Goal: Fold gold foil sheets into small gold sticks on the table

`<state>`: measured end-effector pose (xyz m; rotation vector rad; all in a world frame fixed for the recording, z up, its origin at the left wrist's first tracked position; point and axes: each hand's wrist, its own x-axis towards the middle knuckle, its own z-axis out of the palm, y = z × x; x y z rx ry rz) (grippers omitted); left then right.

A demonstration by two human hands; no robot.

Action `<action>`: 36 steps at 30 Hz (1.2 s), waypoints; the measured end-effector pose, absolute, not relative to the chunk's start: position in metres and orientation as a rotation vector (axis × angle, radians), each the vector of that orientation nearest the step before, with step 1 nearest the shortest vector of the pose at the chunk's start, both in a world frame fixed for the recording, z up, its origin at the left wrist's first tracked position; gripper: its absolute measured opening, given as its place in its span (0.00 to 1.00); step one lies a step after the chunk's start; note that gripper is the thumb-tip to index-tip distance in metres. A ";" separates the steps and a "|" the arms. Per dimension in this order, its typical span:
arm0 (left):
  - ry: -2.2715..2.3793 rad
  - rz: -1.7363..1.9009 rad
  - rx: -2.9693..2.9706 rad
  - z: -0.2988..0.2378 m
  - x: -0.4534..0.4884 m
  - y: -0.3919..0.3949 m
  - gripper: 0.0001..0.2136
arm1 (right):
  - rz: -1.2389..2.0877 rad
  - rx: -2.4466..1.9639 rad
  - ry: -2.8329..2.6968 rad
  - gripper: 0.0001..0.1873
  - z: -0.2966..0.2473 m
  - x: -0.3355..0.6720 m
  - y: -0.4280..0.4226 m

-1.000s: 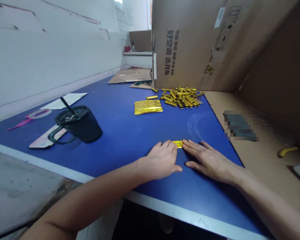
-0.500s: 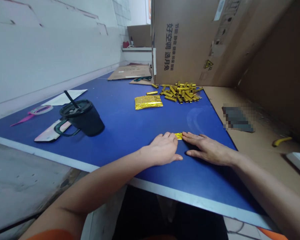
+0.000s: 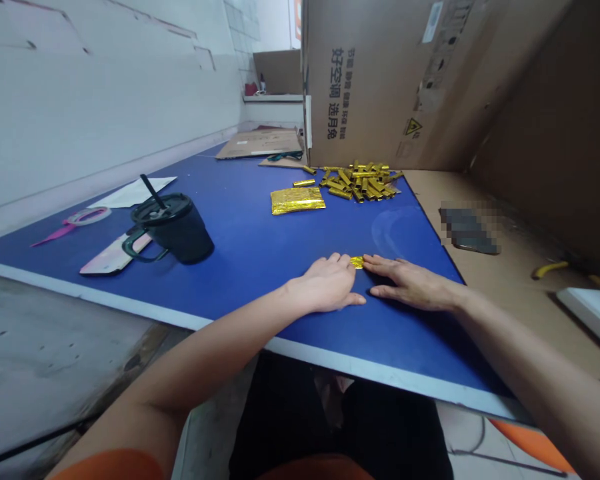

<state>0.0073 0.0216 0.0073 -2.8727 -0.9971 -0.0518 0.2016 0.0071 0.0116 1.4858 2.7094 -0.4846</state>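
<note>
A small gold foil strip point(image 3: 357, 263) lies flat on the blue tabletop, and only a short middle length of it shows. My left hand point(image 3: 330, 283) rests palm down on its left end, the fingers slightly bent over it and the thumb stretched to the right. On the right end press the fingertips of my right hand point(image 3: 410, 283), its fingers extended and flat. Both hands hide the ends of the strip. Further back lie a stack of flat gold foil sheets point(image 3: 299, 201) and a pile of small rolled gold foil tubes point(image 3: 363, 182), with one tube point(image 3: 304, 183) apart.
At left stand a dark lidded mug point(image 3: 183, 230) with a straw, a phone point(image 3: 107, 257), a tape roll point(image 3: 91, 216) and a white paper point(image 3: 133, 192). A large cardboard box point(image 3: 375, 80) rises behind the tubes. On cardboard at right lies a blurred dark object point(image 3: 470, 230).
The view has shifted slightly, so the table sits a little higher in it. Both hands stay pressed on the foil strip, with little visible movement.
</note>
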 end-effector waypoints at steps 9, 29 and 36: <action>-1.020 -0.035 -2.887 0.009 0.007 0.021 0.27 | -0.528 1.461 2.716 0.35 0.011 0.205 0.009; -1.022 -0.033 -2.910 0.006 0.003 0.020 0.28 | -0.424 1.438 2.822 0.31 0.006 0.206 0.011; -1.068 -0.099 -2.918 -0.004 0.001 0.017 0.30 | -0.469 1.434 2.821 0.31 0.010 0.204 0.009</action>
